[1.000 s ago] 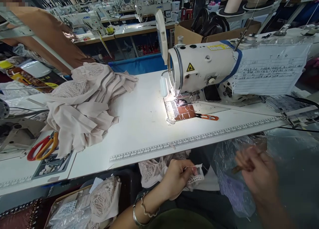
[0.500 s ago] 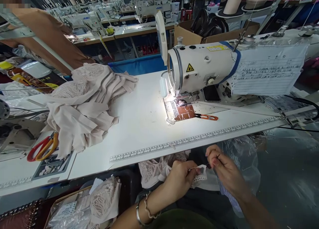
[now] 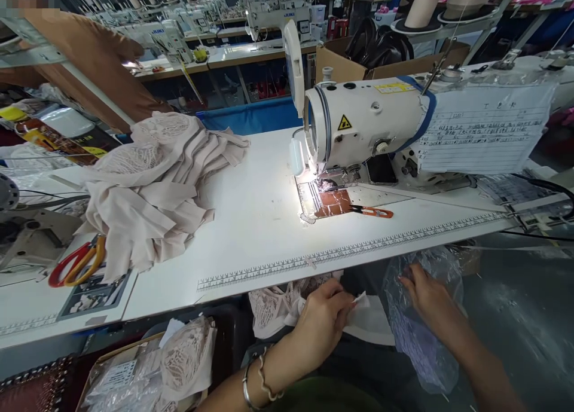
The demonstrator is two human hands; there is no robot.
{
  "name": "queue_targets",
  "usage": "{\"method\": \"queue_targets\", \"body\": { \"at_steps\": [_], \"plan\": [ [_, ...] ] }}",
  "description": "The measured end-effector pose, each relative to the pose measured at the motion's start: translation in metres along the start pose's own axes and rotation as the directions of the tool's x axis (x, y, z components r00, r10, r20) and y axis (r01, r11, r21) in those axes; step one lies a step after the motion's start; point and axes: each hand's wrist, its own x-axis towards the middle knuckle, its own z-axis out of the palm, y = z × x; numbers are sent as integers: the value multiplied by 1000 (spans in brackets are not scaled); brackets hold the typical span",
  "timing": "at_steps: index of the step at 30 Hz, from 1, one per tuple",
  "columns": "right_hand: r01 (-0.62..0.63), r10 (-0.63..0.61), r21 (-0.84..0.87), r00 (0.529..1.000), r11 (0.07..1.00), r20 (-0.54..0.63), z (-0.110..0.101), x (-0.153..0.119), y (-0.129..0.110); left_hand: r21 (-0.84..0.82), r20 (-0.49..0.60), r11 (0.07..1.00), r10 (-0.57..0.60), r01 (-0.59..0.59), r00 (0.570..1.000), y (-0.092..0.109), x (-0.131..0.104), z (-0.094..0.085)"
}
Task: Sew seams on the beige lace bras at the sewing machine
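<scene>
Below the table's front edge, my left hand (image 3: 327, 316) pinches the pale beige fabric piece (image 3: 370, 321), which lies over my lap. Lace garment parts (image 3: 273, 310) hang beside that hand on its left. My right hand (image 3: 421, 289) is apart from the fabric, over a clear plastic bag (image 3: 430, 352); its thumb and fingertips are close together, and whether anything thin is between them is too small to tell. The white sewing machine (image 3: 363, 119) stands above, its lamp lit. Orange thread snips (image 3: 372, 211) lie by its needle plate.
A pile of beige fabric and lace (image 3: 152, 191) covers the table's left part. Red and yellow scissors (image 3: 81, 262) lie near the front left. A box of bagged lace pieces (image 3: 134, 370) is below. Another person's brown sleeve (image 3: 98, 65) shows at the back left.
My right hand has moved right, away from my left hand and the fabric. The small white lace-edged strip at my left fingertips is now mostly out of sight.
</scene>
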Motion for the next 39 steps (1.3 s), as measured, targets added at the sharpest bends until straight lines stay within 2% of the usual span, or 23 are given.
{"method": "queue_targets", "body": {
  "at_steps": [3,6,9,12,18,23,26,29,31,34,37,39],
  "plan": [
    [172,-158,97,978,980,-135,-7,-6,-38,255,-135,958,165,-127,977,-7,-5,13],
    [353,-330,58,913,934,-240,-17,-9,-75,336,-160,921,263,-198,951,-10,-10,16],
    [424,-425,-61,872,904,-241,-24,-10,-92,342,-149,891,364,-297,920,-9,-11,12],
    [443,-463,-138,859,886,-218,-23,-8,-96,349,-149,875,406,-336,902,-6,-7,8],
    [464,-485,-145,849,874,-212,-14,-8,-93,337,-140,881,397,-333,907,-6,-6,8],
    [424,-441,-120,871,898,-218,-8,-11,-93,337,-144,880,400,-335,905,-5,-6,7],
    [384,-372,2,896,923,-242,-6,-12,-95,338,-135,878,402,-340,906,-4,-7,8],
    [272,-215,294,953,916,-211,-6,-10,-97,347,-134,873,409,-344,903,-6,-9,11],
    [124,-62,541,989,832,-131,-7,-8,-97,340,-115,883,379,-323,918,-8,-10,14],
    [-47,127,832,991,553,-28,-10,-4,-97,222,-49,951,230,-214,972,-10,-9,15],
    [-143,125,965,985,218,118,-14,-1,-88,29,113,999,38,-42,993,-11,-6,8],
    [-227,102,968,971,105,216,-21,0,-70,-62,239,995,-61,78,969,-12,-6,0]
  ]
}}
